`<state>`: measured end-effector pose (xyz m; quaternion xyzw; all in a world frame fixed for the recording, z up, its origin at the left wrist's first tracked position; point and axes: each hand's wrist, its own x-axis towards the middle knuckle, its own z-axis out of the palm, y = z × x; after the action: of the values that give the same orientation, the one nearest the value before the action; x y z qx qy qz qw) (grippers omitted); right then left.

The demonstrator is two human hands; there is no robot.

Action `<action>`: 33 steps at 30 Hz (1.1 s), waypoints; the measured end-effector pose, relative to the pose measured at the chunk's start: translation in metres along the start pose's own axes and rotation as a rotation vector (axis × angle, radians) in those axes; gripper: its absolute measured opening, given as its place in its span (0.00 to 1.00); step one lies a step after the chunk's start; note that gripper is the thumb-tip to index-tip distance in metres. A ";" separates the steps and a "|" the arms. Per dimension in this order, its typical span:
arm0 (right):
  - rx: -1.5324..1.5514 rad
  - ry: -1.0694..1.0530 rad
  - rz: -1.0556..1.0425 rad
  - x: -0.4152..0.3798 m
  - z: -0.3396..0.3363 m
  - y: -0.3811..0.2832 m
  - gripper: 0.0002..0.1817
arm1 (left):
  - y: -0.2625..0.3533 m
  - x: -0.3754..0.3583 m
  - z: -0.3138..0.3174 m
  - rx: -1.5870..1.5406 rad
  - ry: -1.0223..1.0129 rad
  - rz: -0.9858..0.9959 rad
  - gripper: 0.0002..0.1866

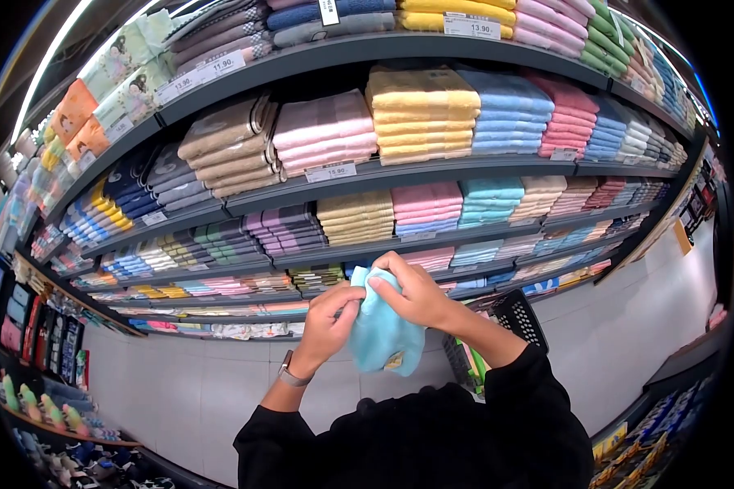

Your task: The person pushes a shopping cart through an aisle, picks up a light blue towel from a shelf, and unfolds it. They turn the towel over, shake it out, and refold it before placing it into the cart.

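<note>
A light turquoise cloth [386, 332] hangs between my hands at the middle of the head view, with a small yellowish patch near its lower edge. My left hand [331, 319] pinches its upper left side, fingers closed. Around the cloth's top right, my right hand [408, 289] is closed too, thumb pressed on the fabric. Beyond my hands, stacks of folded towels fill the shelves, among them a yellow stack [424, 114], a pink stack [324, 130] and a turquoise stack [491, 201].
A dark perforated basket [520, 319] with green items in it is below my right forearm. Shelf edges with price labels [331, 172] run across in front. Grey tiled floor [187, 367] lies below, and more goods racks stand at the far left and lower right.
</note>
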<state>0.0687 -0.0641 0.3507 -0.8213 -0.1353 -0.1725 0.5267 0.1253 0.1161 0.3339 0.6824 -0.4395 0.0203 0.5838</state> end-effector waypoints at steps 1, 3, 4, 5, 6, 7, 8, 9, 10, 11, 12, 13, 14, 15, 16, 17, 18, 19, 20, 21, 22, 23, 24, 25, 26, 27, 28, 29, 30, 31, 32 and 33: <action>-0.003 -0.002 0.000 0.000 0.000 0.001 0.13 | -0.002 0.000 0.000 -0.002 0.002 0.000 0.08; -0.025 -0.015 -0.012 -0.001 -0.001 0.004 0.13 | -0.004 -0.001 0.000 -0.046 -0.013 -0.017 0.06; -0.027 -0.019 -0.013 -0.002 -0.001 0.004 0.13 | -0.004 -0.001 0.001 -0.046 -0.009 -0.017 0.06; -0.025 -0.027 -0.011 -0.002 0.000 0.004 0.12 | -0.003 -0.002 0.001 -0.081 -0.017 -0.055 0.06; -0.024 -0.036 -0.010 -0.003 0.001 0.005 0.12 | -0.003 -0.003 0.002 -0.115 -0.024 -0.094 0.06; -0.025 -0.042 -0.010 -0.003 0.003 0.005 0.12 | -0.003 -0.004 0.004 -0.116 -0.018 -0.095 0.06; -0.026 -0.029 -0.024 -0.003 0.006 0.007 0.12 | -0.005 -0.005 0.006 -0.113 -0.017 -0.092 0.05; -0.027 -0.016 -0.038 -0.004 0.008 0.008 0.12 | -0.005 -0.005 0.009 -0.110 -0.016 -0.089 0.06; -0.028 -0.023 -0.041 -0.005 0.011 0.010 0.12 | -0.004 -0.005 0.010 -0.110 -0.008 -0.089 0.06; -0.058 -0.015 -0.016 -0.006 0.013 0.012 0.12 | -0.002 -0.004 0.010 -0.051 -0.007 -0.096 0.05; -0.088 -0.006 0.008 -0.007 0.016 0.013 0.12 | -0.001 -0.004 0.011 0.008 -0.007 -0.103 0.05; -0.089 -0.012 0.005 -0.008 0.018 0.015 0.12 | -0.002 -0.006 0.010 0.008 0.000 -0.103 0.05; -0.089 -0.017 0.015 -0.009 0.021 0.017 0.12 | -0.005 -0.007 0.011 0.045 0.004 -0.088 0.05; -0.090 -0.021 0.026 -0.010 0.022 0.018 0.12 | -0.006 -0.008 0.011 0.081 0.009 -0.074 0.04; -0.092 -0.027 0.025 -0.010 0.022 0.018 0.12 | -0.006 -0.010 0.011 0.080 0.015 -0.075 0.04; -0.076 -0.041 0.048 -0.010 0.021 0.018 0.12 | -0.005 -0.012 0.011 0.075 0.026 -0.080 0.04; -0.059 -0.054 0.072 -0.011 0.022 0.018 0.13 | -0.005 -0.014 0.010 0.070 0.036 -0.086 0.03; -0.060 -0.058 0.073 -0.010 0.023 0.022 0.13 | -0.004 -0.015 0.010 0.068 0.040 -0.088 0.03; -0.010 -0.028 -0.027 -0.007 0.025 0.028 0.14 | -0.004 -0.015 0.009 0.049 0.063 -0.047 0.03; 0.040 0.001 -0.128 -0.005 0.026 0.030 0.17 | -0.003 -0.016 0.009 0.030 0.087 -0.005 0.03; 0.039 -0.005 -0.128 -0.005 0.025 0.031 0.17 | -0.004 -0.017 0.009 0.029 0.093 -0.006 0.03; 0.112 -0.048 -0.075 -0.006 0.024 0.029 0.17 | -0.006 -0.019 0.008 -0.003 0.087 -0.028 0.03; 0.184 -0.090 -0.021 -0.006 0.023 0.026 0.18 | -0.007 -0.021 0.008 -0.034 0.080 -0.051 0.03; 0.184 -0.093 -0.020 -0.007 0.021 0.023 0.18 | -0.009 -0.022 0.008 -0.036 0.082 -0.052 0.03; 0.214 -0.181 0.077 -0.007 0.017 0.020 0.16 | -0.010 -0.023 0.009 -0.037 0.086 -0.047 0.03; 0.243 -0.269 0.174 -0.008 0.015 0.017 0.13 | -0.010 -0.024 0.009 -0.039 0.089 -0.042 0.02; 0.243 -0.269 0.176 -0.009 0.016 0.015 0.13 | -0.010 -0.025 0.010 -0.040 0.089 -0.043 0.02; 0.204 -0.236 0.174 -0.010 0.017 0.014 0.12 | -0.009 -0.026 0.012 -0.029 0.111 -0.048 0.02; 0.166 -0.204 0.171 -0.011 0.018 0.013 0.11 | -0.009 -0.027 0.012 -0.018 0.135 -0.054 0.02; 0.166 -0.206 0.171 -0.011 0.018 0.014 0.11 | -0.009 -0.028 0.013 -0.018 0.136 -0.055 0.02; 0.111 -0.219 0.183 -0.012 0.017 0.017 0.11 | -0.009 -0.028 0.013 0.015 0.150 -0.051 0.02; 0.056 -0.231 0.195 -0.013 0.017 0.019 0.11 | -0.010 -0.029 0.014 0.048 0.163 -0.047 0.02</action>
<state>0.0670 -0.0570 0.3229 -0.8299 -0.1194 -0.0212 0.5445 0.1067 0.1208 0.3062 0.7023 -0.3738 0.0726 0.6015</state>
